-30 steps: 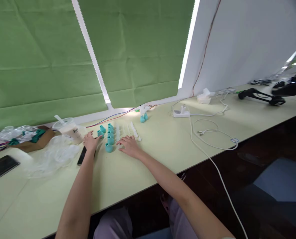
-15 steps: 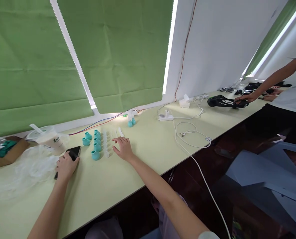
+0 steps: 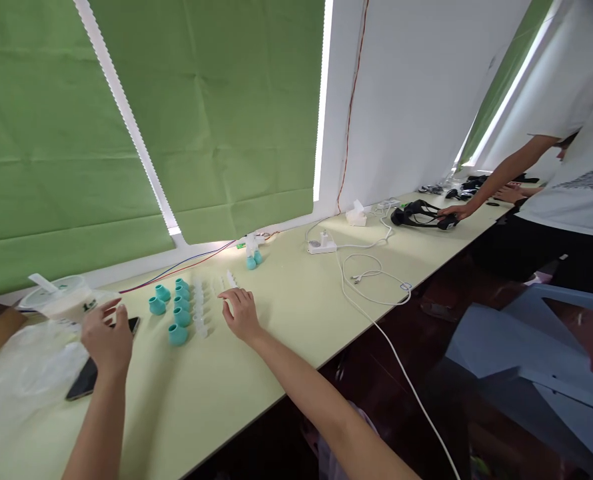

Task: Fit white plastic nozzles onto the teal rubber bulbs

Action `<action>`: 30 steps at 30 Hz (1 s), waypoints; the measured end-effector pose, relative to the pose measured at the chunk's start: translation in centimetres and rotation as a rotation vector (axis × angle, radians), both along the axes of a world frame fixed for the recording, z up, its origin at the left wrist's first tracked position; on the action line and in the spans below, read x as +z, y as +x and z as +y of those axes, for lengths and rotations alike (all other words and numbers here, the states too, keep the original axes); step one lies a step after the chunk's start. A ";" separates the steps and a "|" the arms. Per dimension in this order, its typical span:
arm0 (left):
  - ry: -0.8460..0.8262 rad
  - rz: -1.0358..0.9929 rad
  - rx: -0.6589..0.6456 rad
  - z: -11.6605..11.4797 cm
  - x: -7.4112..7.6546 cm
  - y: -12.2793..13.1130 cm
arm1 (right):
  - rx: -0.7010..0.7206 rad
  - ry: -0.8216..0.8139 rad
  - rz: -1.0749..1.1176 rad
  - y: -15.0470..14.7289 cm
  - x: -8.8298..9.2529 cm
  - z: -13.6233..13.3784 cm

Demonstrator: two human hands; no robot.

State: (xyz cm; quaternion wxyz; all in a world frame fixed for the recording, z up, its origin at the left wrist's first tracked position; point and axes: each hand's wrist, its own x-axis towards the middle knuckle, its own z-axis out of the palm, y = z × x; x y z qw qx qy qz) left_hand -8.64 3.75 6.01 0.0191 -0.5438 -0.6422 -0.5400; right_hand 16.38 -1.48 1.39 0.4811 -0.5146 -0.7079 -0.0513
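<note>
My left hand (image 3: 105, 337) hovers over a black phone (image 3: 87, 379) lying on the pale green table (image 3: 256, 373), with its fingers spread and nothing held. My right hand (image 3: 240, 313) rests flat on the table, fingers stretched out. It lies just right of several teal rubber caps (image 3: 175, 308) and rows of small white parts (image 3: 200, 303). Two more teal caps (image 3: 253, 259) sit farther back by a small white part.
An iced drink cup (image 3: 62, 300) with a straw and crumpled clear plastic (image 3: 21, 380) lie at the left. A white power strip (image 3: 321, 245) and trailing cable (image 3: 376, 293) lie to the right. Another person (image 3: 566, 180) at the far right touches a black headset (image 3: 421, 215).
My view has swung right, bringing the other person further into view. My left hand lifted off the phone and opened. My right hand stayed by the white parts.
</note>
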 end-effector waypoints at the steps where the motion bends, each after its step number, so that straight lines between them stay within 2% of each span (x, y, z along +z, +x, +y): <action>1: 0.076 -0.018 -0.005 -0.1 0.6 0.6 | -0.007 0.007 0.014 0.0 -0.1 0.1; 3: 0.174 -0.023 -0.026 -0.1 0.8 0.9 | -0.012 0.022 0.037 0.1 -0.2 0.3; 5: 0.201 -0.025 -0.015 0.1 -0.2 0.4 | -0.003 0.043 0.056 0.0 -0.4 0.6; 9: 0.136 -0.035 0.124 0.8 -3.2 -1.5 | 0.044 0.060 0.052 -0.1 -0.6 1.0; 12: 0.039 -0.036 0.194 1.1 -4.4 -1.9 | 0.069 0.030 0.032 -0.1 -0.6 1.0; 18: 0.026 0.079 0.044 1.2 -4.6 -0.2 | 0.090 0.033 0.064 0.2 -0.3 0.9; 22: 0.036 0.118 -0.014 1.2 -4.7 0.1 | 0.132 0.070 0.062 0.2 -0.3 1.0; 30: 0.007 0.128 -0.001 1.4 -5.0 -0.1 | 0.156 0.056 0.054 0.3 -0.8 1.4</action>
